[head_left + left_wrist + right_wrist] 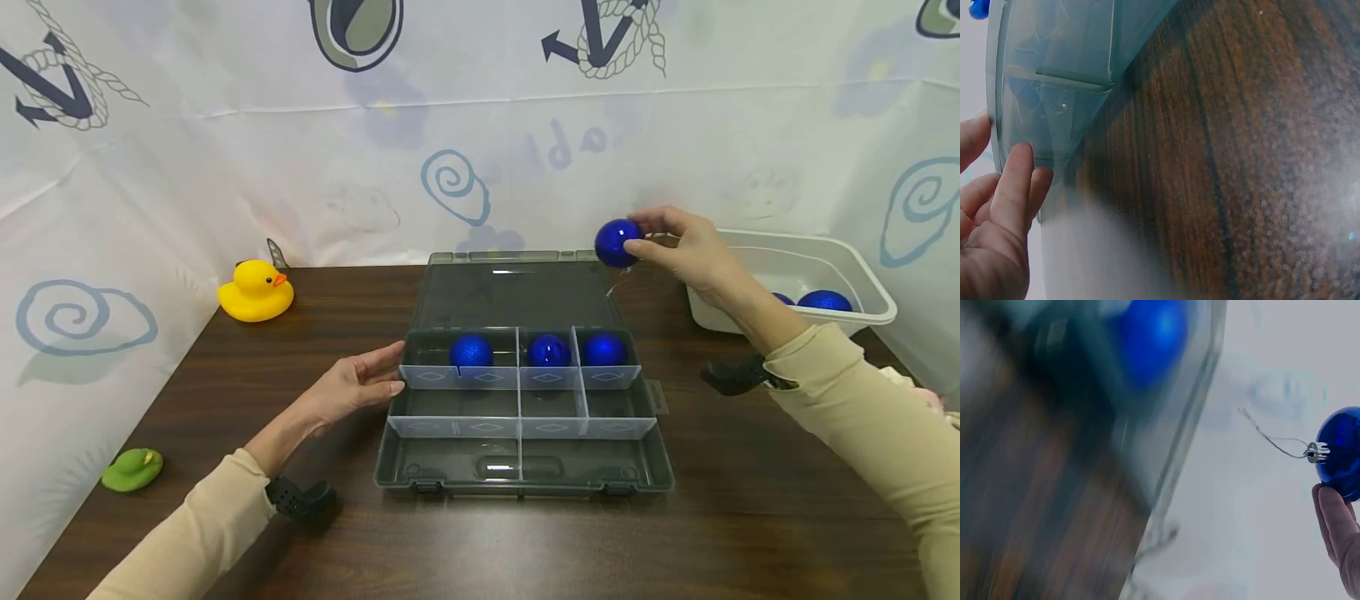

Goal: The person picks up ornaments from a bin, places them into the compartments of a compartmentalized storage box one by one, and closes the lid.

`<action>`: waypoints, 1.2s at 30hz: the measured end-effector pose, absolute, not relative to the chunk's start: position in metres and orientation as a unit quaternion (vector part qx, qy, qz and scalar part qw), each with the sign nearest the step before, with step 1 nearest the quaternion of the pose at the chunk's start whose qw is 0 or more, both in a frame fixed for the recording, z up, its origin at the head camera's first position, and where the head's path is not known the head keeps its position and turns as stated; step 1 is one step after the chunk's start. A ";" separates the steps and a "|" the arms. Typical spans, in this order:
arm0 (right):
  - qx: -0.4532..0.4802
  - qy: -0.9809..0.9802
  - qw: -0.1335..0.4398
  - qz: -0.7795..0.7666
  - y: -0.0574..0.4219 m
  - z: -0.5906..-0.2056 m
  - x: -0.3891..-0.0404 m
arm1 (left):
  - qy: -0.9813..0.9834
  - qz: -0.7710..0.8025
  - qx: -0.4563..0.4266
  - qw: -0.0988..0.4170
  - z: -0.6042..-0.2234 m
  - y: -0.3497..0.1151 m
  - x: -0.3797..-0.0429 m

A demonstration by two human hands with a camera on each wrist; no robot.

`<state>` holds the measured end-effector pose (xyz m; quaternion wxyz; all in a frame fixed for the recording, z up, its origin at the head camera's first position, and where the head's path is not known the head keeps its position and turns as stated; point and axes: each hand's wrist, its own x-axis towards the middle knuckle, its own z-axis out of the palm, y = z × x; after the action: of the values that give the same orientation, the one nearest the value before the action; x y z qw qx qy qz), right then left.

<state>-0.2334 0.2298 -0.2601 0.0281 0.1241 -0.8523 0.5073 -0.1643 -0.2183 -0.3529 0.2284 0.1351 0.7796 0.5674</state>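
Note:
My right hand pinches a shiny blue Christmas ball between thumb and fingers, held up behind and above the box's right side. From the ball's silver cap a thin string loop dangles in the right wrist view. A grey see-through compartment box lies on the table with its lid folded back. Along its back row sit a glittery ball, a shiny ball and a matte ball, all blue. With fairly straight fingers, my left hand touches the box's left side near the back.
At the back right stands a white tub with blue balls in it, partly behind the right forearm. A yellow rubber duck sits at the back left, and a small green toy at the left table edge. A printed curtain hangs behind.

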 end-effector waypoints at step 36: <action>0.357 -0.826 -0.104 0.424 0.089 -0.318 -0.164 | 0.773 0.574 0.145 0.226 -0.355 -0.217 -0.165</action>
<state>-0.1643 0.0888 -0.3181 -0.1044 0.3569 -0.8259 0.4238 -0.1646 -0.2171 -0.3555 0.2261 0.1453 0.7733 0.5742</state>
